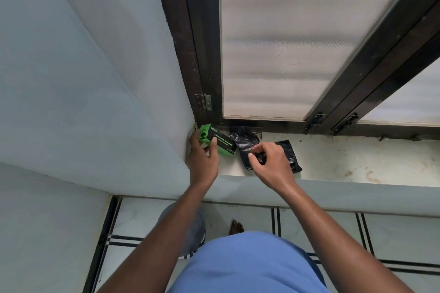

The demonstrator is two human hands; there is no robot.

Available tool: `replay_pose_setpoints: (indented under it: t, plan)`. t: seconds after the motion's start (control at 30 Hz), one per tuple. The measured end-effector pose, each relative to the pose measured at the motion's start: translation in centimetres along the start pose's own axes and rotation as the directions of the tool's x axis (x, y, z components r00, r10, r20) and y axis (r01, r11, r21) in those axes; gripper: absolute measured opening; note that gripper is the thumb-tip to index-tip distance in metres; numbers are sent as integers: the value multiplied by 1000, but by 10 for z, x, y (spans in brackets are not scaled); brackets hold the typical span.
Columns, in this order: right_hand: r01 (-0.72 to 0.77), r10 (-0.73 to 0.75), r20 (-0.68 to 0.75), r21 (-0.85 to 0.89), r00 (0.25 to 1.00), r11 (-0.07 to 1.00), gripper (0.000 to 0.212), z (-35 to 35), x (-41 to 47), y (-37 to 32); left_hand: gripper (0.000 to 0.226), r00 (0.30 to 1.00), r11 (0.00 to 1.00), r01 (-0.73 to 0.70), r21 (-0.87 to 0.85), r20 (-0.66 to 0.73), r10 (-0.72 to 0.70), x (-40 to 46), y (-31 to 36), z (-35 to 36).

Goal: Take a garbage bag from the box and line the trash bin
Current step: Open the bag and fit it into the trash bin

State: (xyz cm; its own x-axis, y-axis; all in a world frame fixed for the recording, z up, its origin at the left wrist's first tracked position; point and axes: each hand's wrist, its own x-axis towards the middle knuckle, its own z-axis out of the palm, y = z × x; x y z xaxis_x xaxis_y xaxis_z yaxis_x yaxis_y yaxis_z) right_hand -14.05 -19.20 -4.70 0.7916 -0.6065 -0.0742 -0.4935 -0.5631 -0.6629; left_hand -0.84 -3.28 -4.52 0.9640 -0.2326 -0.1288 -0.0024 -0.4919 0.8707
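A green and black garbage bag box (217,140) lies on the window sill (357,162) in the corner by the wall. My left hand (203,162) grips the box from its near side. A black garbage bag (245,140) spills out of the box's right end onto the sill. My right hand (271,164) pinches this black plastic between thumb and fingers. A folded black bag (289,150) lies flat under that hand. Below on the floor stands a grey trash bin (197,228), mostly hidden behind my left forearm.
A dark-framed window (285,43) with frosted panes rises right behind the sill. A pale wall (83,78) closes off the left side. The tiled floor (309,223) with black stripes lies below, and a bare foot (237,227) stands near the bin.
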Motion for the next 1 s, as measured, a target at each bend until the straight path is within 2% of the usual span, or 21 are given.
replay_pose_setpoints:
  t: [0.07,0.13,0.23,0.27,0.33,0.4,0.47,0.53,0.57,0.6,0.63,0.67,0.7,0.73,0.8,0.87,0.93,1.0]
  plan:
    - [6,-14,-73,-98,997,995,24,3,-6,5,50,1000,989,8,149,17,-10,8,-5,5]
    - [-15,-9,-122,-193,992,981,45,5,-11,7,51,999,953,10,301,29,-20,15,-12,7]
    - [-96,106,7,-373,994,923,94,6,-13,13,49,995,944,99,315,-26,-95,11,-11,9]
    - [-116,159,65,-432,985,895,103,6,-14,16,48,994,950,112,290,-24,-110,7,-9,9]
    - [-138,230,134,-487,964,862,96,6,-15,19,50,988,952,151,265,-2,-156,-6,-8,12]
    - [-158,236,134,-427,963,890,71,6,-17,23,50,988,930,135,341,22,-151,-21,-11,14]
    - [-209,241,116,-237,964,949,45,3,-21,21,44,992,903,53,427,85,-98,-32,-18,13]
    - [-351,339,133,81,931,933,22,-2,-23,9,51,949,920,21,392,282,-142,-37,-17,12]
    - [-455,417,185,284,890,844,22,-5,-22,1,58,885,946,78,316,414,-212,-39,-13,11]
    - [-565,491,284,494,823,661,27,-7,-21,-5,64,784,954,204,221,547,-295,-43,-5,9]
    - [-635,512,415,664,752,394,32,-10,-21,-13,67,655,920,364,145,663,-363,-47,4,6]
    - [-650,490,517,746,702,143,35,-14,-21,-20,66,534,864,496,87,754,-383,-51,11,2]
    - [-632,455,570,774,684,-20,36,-16,-20,-25,59,455,820,571,29,821,-345,-54,17,-4]
    - [-609,441,583,787,683,-97,36,-17,-20,-28,46,426,803,595,-27,858,-286,-57,20,-11]
    - [-600,466,571,793,676,-102,38,-13,-23,-27,26,461,782,607,-144,865,-199,-63,20,-23]
    - [-634,518,558,772,648,-38,47,-9,-28,-24,26,543,759,615,-213,812,-213,-68,22,-32]
    - [-700,556,525,697,644,153,67,-7,-39,-27,38,616,712,649,-270,735,-283,-70,19,-35]
    - [-685,630,371,628,682,371,104,-6,-57,-42,47,687,698,649,-302,626,-368,-72,16,-42]
